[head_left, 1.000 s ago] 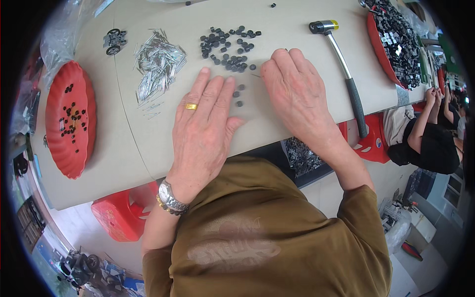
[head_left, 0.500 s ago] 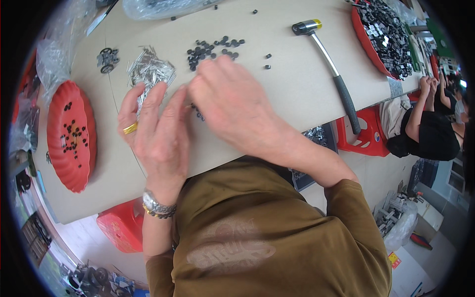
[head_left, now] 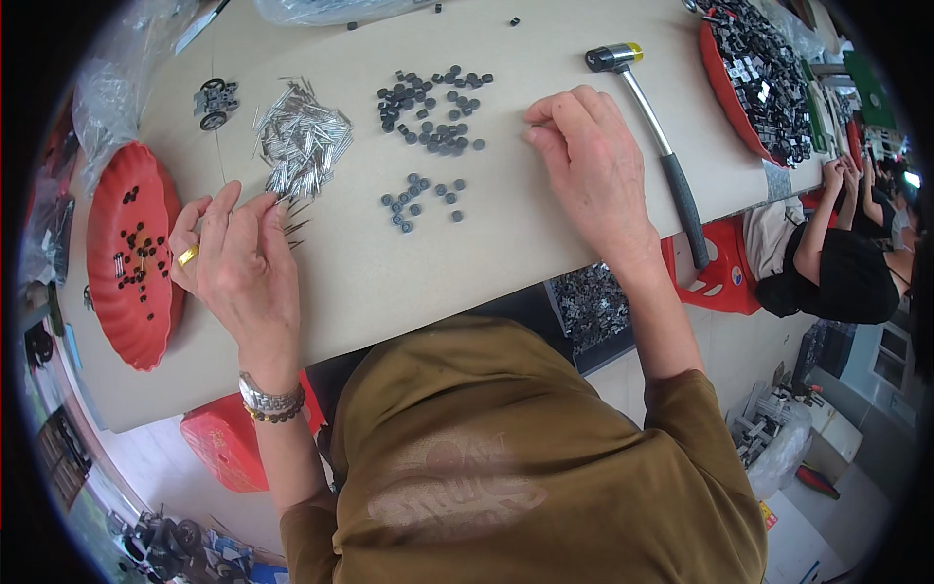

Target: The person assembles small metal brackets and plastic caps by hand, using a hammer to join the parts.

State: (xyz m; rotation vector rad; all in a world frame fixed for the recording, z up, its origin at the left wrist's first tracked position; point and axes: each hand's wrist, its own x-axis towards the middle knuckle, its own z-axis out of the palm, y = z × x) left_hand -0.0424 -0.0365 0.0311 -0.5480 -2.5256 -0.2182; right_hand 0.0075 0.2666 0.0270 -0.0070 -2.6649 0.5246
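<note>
My left hand (head_left: 233, 263), with a gold ring, is at the lower edge of a pile of thin silver metal pins (head_left: 306, 141). Its thumb and index finger are pinched together; what lies between them is too small to make out. A few darker pins (head_left: 297, 229) lie beside these fingertips. My right hand (head_left: 595, 161) is over the table, left of a hammer (head_left: 666, 156), its fingers half bent and nothing visible in them. Between my hands are a cluster of small black wheels (head_left: 428, 107) and, nearer me, a smaller group of round dark wheels (head_left: 413, 200).
A red scalloped tray (head_left: 107, 224) with small black parts stands at the left. A small wheeled assembly (head_left: 214, 102) lies behind it. At the far right, a red tray (head_left: 725, 88) is heaped with black and silver parts. Another person (head_left: 842, 253) sits beyond it.
My hands were close together in front of the wheels and have moved apart. The left went left to the pins, the right went right toward the hammer. The nearer wheel group is now uncovered.
</note>
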